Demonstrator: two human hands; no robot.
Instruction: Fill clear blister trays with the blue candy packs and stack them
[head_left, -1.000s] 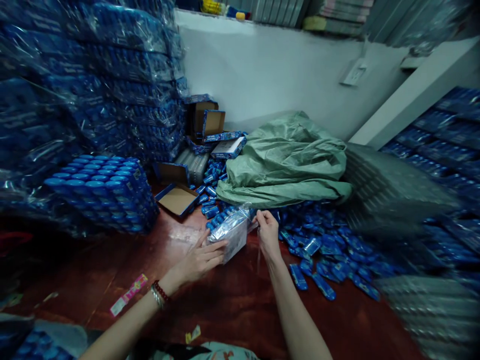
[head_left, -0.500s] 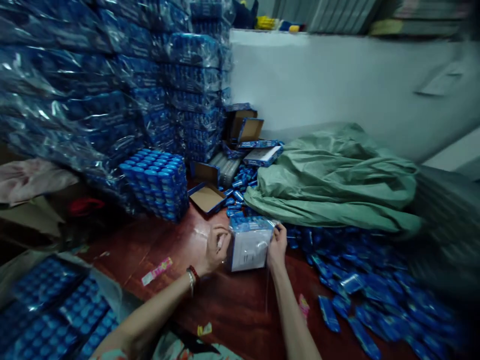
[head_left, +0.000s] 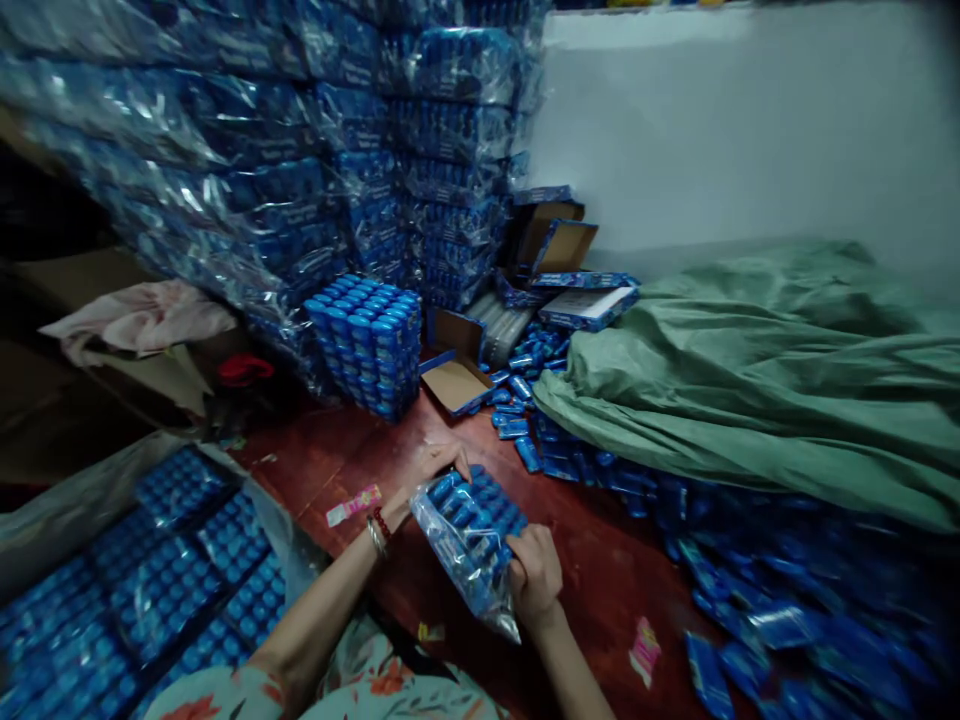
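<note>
A plastic-wrapped pack of small blue containers [head_left: 480, 525] is tilted between my hands over the dark red tabletop. Loose clear film stands out along its near side. My left hand [head_left: 441, 462], wearing bracelets at the wrist, grips the pack's far left edge with bent fingers; some fingertips are hidden behind it. On the near right side, my right hand [head_left: 536, 570] has its fingers closed on the wrapped edge. Beyond them an unwrapped block of blue containers [head_left: 364, 345] stands on the table, beside an open cardboard tray [head_left: 456, 383].
Tall stacks of film-wrapped blue packs [head_left: 217, 130] rise at the back left. A lined carton of packs [head_left: 277, 520] is at lower left. Loose blue containers [head_left: 787, 625] cover the right, partly under a green cloth [head_left: 750, 380]. A pink wrapper [head_left: 643, 650] lies near my right arm.
The pack has turned from its white printed face toward me to its rows of blue containers and loose film. Both hands have moved nearer to me; the view has swung left and down.
</note>
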